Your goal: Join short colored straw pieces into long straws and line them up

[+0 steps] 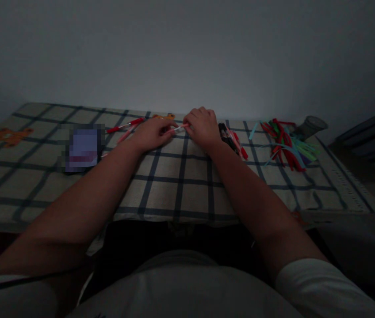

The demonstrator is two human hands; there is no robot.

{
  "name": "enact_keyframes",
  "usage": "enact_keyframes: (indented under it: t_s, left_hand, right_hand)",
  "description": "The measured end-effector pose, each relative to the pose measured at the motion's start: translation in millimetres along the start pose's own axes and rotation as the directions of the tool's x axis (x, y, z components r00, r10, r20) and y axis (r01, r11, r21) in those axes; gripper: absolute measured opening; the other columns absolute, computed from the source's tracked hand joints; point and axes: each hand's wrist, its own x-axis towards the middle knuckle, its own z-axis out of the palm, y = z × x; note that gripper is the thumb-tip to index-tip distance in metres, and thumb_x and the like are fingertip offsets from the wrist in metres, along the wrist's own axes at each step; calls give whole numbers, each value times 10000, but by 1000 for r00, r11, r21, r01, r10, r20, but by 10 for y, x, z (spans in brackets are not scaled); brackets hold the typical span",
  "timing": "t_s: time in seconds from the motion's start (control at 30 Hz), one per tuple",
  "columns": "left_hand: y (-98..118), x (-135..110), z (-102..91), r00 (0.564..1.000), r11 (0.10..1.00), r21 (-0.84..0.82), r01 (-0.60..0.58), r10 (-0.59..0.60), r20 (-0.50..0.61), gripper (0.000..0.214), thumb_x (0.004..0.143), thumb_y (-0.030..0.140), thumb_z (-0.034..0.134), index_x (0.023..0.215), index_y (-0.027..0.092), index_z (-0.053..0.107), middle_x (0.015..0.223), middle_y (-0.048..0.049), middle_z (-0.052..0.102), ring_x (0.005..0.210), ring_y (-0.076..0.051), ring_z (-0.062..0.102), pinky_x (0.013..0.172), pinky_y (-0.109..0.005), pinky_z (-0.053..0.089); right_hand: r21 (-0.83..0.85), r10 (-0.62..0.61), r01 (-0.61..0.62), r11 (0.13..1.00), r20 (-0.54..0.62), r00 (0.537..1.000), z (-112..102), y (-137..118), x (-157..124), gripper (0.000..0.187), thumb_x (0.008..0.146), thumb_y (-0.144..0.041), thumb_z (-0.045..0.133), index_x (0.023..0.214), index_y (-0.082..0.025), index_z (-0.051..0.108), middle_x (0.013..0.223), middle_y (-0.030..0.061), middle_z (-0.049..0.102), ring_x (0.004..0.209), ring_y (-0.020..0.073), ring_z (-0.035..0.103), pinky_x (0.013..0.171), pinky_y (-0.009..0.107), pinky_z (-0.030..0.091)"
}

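Note:
Above the checked cloth, both of my hands meet on a slim pink-and-white pen (178, 129). My left hand (154, 134) pinches its left end, while my right hand (203, 126) has its fingers closed on the right end. Just left of my left hand lie a red pen (124, 125) and a pink pen (126, 134), the latter partly hidden by that hand. Beside my right wrist rest black markers (226, 136) and several red and pink pens (240, 145). Dim light and the fingers hide the pen's details.
A pixelated phone-like device (83, 150) lies on the left of the checked tablecloth (166, 190). To the right, a bunch of coloured strips (287, 148) lies by a tipped grey cup (311, 126). A pale wall (187, 53) stands directly behind the table.

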Motion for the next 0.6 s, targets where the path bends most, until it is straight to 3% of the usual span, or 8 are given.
enact_keyframes:
  t_s: [0.3, 0.6]
  left_hand:
    - [-34, 10, 5, 1000, 1000, -10, 25, -25, -16, 377, 1058, 436, 678, 1323, 232, 851, 1063, -105, 827, 913, -268, 716, 879, -403, 550]
    - [-109, 20, 8, 999, 999, 36, 29, -27, -48, 353, 1051, 403, 676, 1307, 238, 855, 1121, -98, 833, 1020, -286, 725, 974, -411, 567]
  right_hand:
    - [17, -2, 3, 1000, -17, 1000, 42, 34, 14, 400, 1230, -340, 475, 1418, -199, 799, 1422, 225, 770, 1426, 450, 606, 1195, 608, 412]
    - [28, 23, -21, 999, -63, 998, 73, 100, 12, 417, 1244, -346, 437, 1385, -216, 807, 1426, 217, 750, 1404, 441, 580, 1180, 625, 426]
